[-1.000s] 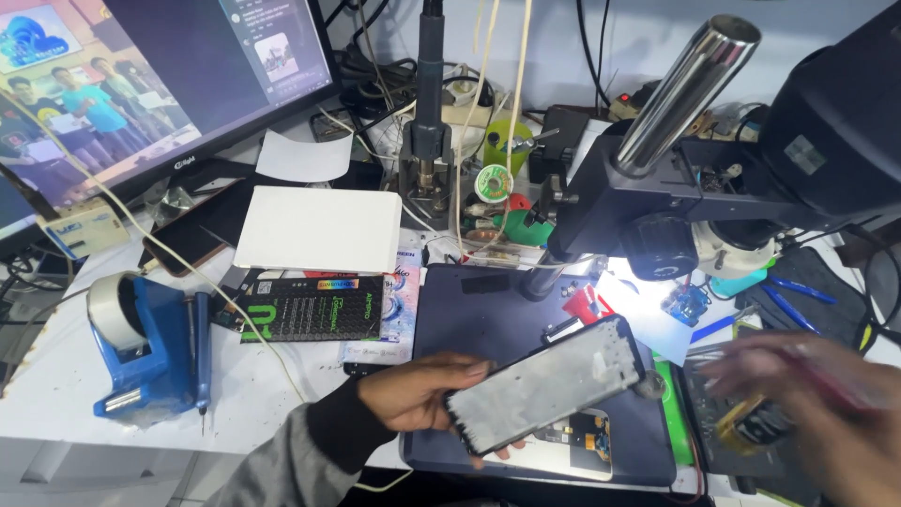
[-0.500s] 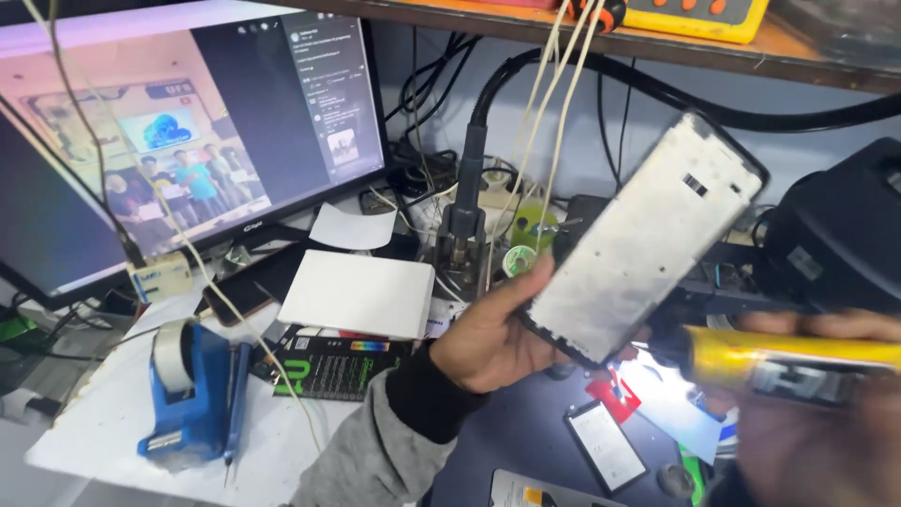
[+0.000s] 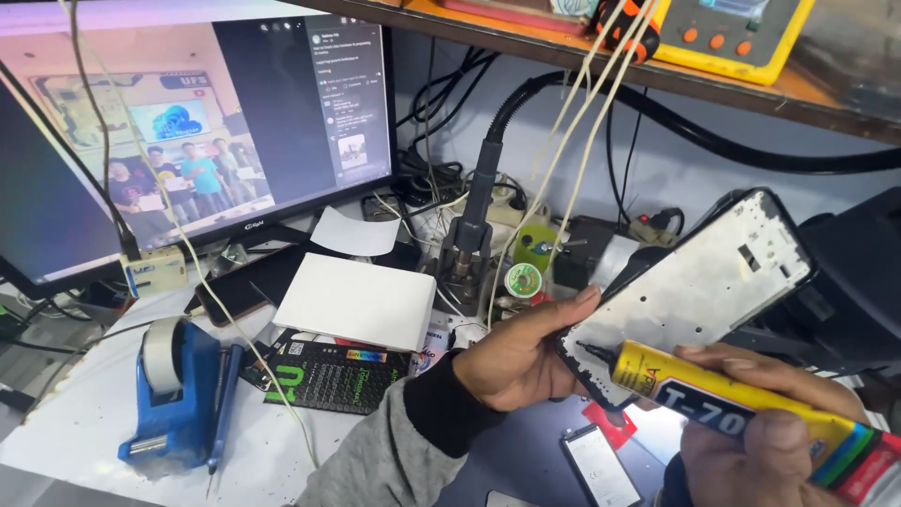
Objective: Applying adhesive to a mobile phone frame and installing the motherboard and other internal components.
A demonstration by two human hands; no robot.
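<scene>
My left hand (image 3: 521,355) holds a phone frame (image 3: 699,282) by its lower left corner, tilted up above the bench with its silver inner side toward me. My right hand (image 3: 765,427) grips a yellow glue tube (image 3: 727,408) with a black needle tip. The tip touches the frame's lower left edge, near my left thumb. A grey sleeve covers my left forearm.
A monitor (image 3: 188,131) stands at the back left. A white box (image 3: 357,300), a black card (image 3: 338,376) and a blue tape dispenser (image 3: 178,394) lie on the left. A hot-air handle (image 3: 469,225) stands upright mid-bench. A small phone (image 3: 601,465) lies below my hands. Cables hang across.
The frame has gone from flat over the mat to raised and tilted. My right hand brought the glue tube in from the right, and its tip now meets the frame's edge.
</scene>
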